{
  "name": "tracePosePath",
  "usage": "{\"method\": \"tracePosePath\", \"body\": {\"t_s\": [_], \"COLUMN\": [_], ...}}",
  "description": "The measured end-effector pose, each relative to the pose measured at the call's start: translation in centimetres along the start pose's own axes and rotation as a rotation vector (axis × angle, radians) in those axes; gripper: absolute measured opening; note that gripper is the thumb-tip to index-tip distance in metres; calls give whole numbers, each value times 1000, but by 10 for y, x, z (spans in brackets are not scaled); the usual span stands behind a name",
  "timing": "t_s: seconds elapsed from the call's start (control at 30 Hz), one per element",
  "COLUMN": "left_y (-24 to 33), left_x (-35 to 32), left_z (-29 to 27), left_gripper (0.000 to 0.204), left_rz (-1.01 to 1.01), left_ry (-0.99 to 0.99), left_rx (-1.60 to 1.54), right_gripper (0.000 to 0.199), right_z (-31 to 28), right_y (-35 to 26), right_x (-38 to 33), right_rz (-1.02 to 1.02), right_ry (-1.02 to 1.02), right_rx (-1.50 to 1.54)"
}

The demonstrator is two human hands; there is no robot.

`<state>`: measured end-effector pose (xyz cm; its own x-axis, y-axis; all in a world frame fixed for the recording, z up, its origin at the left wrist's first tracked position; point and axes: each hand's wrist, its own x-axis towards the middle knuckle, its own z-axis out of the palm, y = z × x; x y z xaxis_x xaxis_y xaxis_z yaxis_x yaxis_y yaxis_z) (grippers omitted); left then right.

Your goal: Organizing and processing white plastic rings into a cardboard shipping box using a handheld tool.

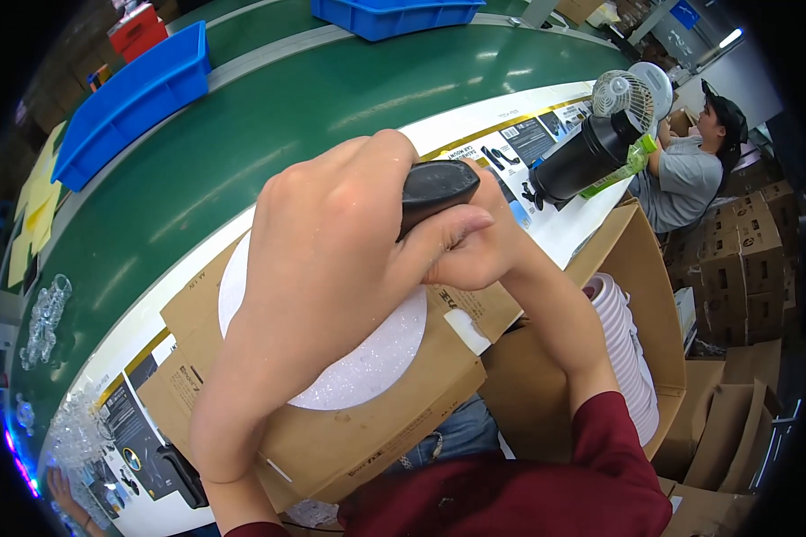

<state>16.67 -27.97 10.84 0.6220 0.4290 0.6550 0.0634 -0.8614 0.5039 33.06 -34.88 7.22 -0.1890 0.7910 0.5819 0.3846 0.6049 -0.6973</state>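
Both hands are raised together over a cardboard box [394, 438] and closed around a smooth black piece [439, 183] with a rounded end. Its kind I cannot make out, as the fingers cover most of it. My left hand [318, 233] wraps it from the left, its thumb lying along the near side. From the right, my right hand [488, 242] grips it, partly behind the left thumb. Below them a white, speckled round disc [367, 367], like foam, lies on the box; my left hand and wrist hide much of it.
Beyond a white printed ledge runs a green conveyor belt [331, 98] with blue trays [139, 103]. At right are a black cylinder [578, 161], a small fan [622, 94], stacked pale rolls [622, 358] in an open carton and a seated person [694, 170]. Clear plastic pieces [76, 425] lie left.
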Motion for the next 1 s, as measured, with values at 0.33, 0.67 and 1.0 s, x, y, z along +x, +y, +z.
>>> {"method": "tracePosePath", "body": {"t_s": [0.33,0.67,1.0], "left_y": [-2,10,43], "left_x": [-1,-1,-8], "left_z": [3,-9,-57], "left_gripper": [35,34,30], "left_rz": [5,28,39], "left_ry": [5,-1,-303], "left_rx": [-30,-10,129], "right_gripper": [22,26,32], "right_z": [0,5,-90], "right_y": [2,-9,-77], "right_x": [-2,-2,-42], "right_rz": [26,-22,414], "right_ry": [14,151,-99], "right_rx": [14,122,-620]}}
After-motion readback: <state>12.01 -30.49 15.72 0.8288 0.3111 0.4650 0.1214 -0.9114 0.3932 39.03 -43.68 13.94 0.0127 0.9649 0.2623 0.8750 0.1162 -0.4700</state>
